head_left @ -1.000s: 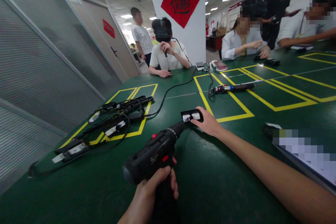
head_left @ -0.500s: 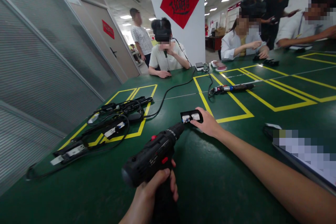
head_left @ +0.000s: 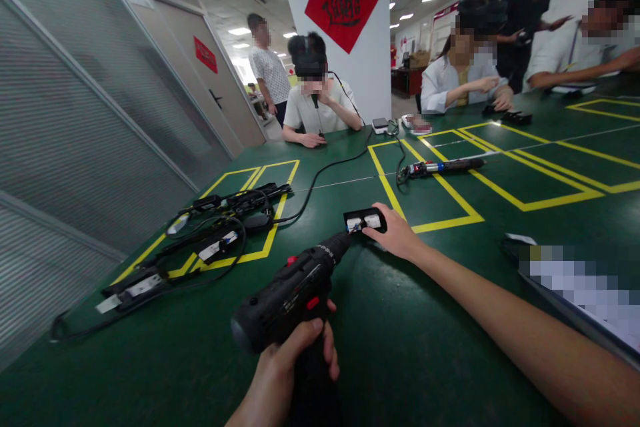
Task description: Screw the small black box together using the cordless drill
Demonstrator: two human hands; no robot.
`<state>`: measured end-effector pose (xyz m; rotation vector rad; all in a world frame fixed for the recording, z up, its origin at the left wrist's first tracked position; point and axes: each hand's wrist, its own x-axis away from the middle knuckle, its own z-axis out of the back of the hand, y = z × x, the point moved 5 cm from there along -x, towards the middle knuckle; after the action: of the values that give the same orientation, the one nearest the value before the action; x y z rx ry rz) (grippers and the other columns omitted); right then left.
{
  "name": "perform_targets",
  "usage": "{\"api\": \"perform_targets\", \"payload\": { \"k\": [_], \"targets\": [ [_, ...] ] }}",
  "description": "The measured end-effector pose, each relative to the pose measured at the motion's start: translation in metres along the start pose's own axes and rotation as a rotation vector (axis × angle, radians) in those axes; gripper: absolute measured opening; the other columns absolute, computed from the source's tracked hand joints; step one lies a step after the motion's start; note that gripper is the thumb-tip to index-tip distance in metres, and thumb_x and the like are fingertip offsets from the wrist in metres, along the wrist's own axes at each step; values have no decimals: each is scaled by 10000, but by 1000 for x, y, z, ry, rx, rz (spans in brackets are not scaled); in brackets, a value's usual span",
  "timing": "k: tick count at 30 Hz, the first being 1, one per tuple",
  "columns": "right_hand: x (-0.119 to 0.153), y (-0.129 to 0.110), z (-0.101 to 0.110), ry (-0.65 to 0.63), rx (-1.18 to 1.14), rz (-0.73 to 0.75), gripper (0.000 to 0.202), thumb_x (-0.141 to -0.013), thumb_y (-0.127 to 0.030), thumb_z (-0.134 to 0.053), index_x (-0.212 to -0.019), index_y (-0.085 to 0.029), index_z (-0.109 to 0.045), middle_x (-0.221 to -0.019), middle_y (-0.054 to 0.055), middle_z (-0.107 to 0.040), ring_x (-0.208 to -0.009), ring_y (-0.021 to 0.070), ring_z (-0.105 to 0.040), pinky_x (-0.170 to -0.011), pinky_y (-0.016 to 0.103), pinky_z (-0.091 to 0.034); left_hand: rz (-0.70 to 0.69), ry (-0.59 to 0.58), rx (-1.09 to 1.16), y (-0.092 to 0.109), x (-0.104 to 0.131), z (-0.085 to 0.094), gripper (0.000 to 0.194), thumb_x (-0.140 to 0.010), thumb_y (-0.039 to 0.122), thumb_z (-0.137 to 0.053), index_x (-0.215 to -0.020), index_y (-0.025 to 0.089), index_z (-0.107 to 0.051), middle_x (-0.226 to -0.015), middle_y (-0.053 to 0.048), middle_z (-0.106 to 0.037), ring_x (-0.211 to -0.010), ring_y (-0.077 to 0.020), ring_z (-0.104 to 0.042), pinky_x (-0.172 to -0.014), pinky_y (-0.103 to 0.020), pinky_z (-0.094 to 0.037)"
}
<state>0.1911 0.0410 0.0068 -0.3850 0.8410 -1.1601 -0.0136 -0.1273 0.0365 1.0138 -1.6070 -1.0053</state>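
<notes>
My left hand (head_left: pixel 300 353) is wrapped round the handle of a black cordless drill (head_left: pixel 290 293) with red buttons. The drill points forward and to the right. Its chuck ends at the left part of a small black rectangular piece (head_left: pixel 349 218) with white, label-like areas and a bit of blue on it. A thin bit seems to reach that piece; whether it touches I cannot tell. My right hand (head_left: pixel 395 233) grips the black piece from its right end, thumb on the near side and fingers over the far side, against the green table (head_left: pixel 400 320).
Black cabled devices (head_left: pixel 215 233) lie in a yellow-taped area at left. A cable (head_left: pixel 320 173) runs to a small box (head_left: pixel 380 125) at the far edge. A tool-like rod (head_left: pixel 445 167) lies beyond my right hand. A blurred-out flat item (head_left: pixel 575 287) is at right. Several people sit or stand opposite.
Almost nothing has changed. The drill and both hands keep their places, with only a very slight shift.
</notes>
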Motion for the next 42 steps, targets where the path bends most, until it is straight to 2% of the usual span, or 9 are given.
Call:
{"api": "perform_targets", "payload": {
  "k": [15,26,35,42],
  "targets": [
    [-1,-3,2,-1,-19,25,446,-763,-424,-598,-1138,-229,-455,-1007,66,-579,-919,218,-542,-794,364,-423,13,15,-7,2,3,-4,267,-830,342,-479,-986,135,-541,-568,6,-561,-488,-186,-557,-544,-351,-443],
    [-1,4,0,-26,-77,-48,451,-748,-441,-600,-1110,-215,-454,-990,63,-576,-885,199,-551,-748,335,-432,-4,23,-27,2,4,-2,276,-836,346,-470,-991,129,-541,-567,1,-559,-491,-195,-562,-536,-354,-439],
    [-2,7,-2,-20,-104,-63,455,-731,-430,-613,-1104,-221,-455,-958,50,-583,-861,191,-559,-757,341,-436,-8,56,-12,3,6,-4,277,-806,360,-513,-978,146,-548,-554,2,-576,-474,-192,-561,-525,-341,-437],
    [-1,5,0,-25,-100,-53,431,-743,-433,-600,-1095,-227,-458,-957,53,-585,-862,197,-559,-750,341,-439,-16,37,-39,2,4,-3,277,-816,357,-491,-973,137,-549,-562,-2,-565,-484,-191,-564,-527,-342,-442]
  ]
}}
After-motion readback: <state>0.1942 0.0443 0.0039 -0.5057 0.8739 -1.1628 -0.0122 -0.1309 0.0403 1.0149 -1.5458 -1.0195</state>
